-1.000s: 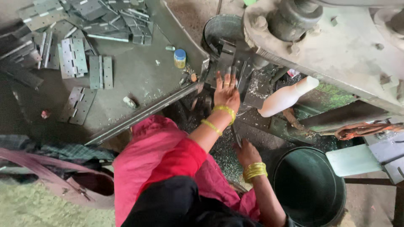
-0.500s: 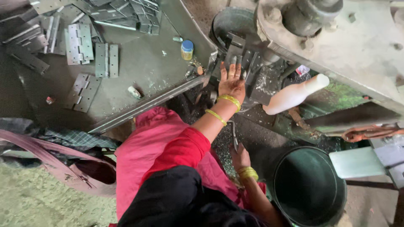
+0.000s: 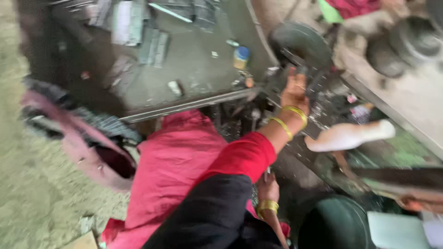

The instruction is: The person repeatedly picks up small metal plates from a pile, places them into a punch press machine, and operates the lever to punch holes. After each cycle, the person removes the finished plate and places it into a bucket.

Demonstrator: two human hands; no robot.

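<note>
The picture is blurred by motion. My left hand [image 3: 295,92], with yellow bangles on the wrist, reaches out from a red sleeve and rests with fingers apart on dark metal pieces [image 3: 318,87] on a machine bed. My right hand [image 3: 268,188], also wearing a bangle, stays low by my pink-clad lap [image 3: 180,161]. Its fingers are curled around what looks like a thin metal piece [image 3: 267,172].
A white-wrapped lever handle [image 3: 350,136] juts out right of my left arm. A dark green bucket [image 3: 337,226] stands at the bottom right beside a pale box [image 3: 397,230]. The grey table [image 3: 194,69] carries flat metal plates [image 3: 154,46] and a blue-capped bottle [image 3: 241,56]. A pink bag [image 3: 87,147] lies left.
The view has swung and blurred. My left hand stays on the metal pieces at the machine. My right hand has drawn lower, closer to my body.
</note>
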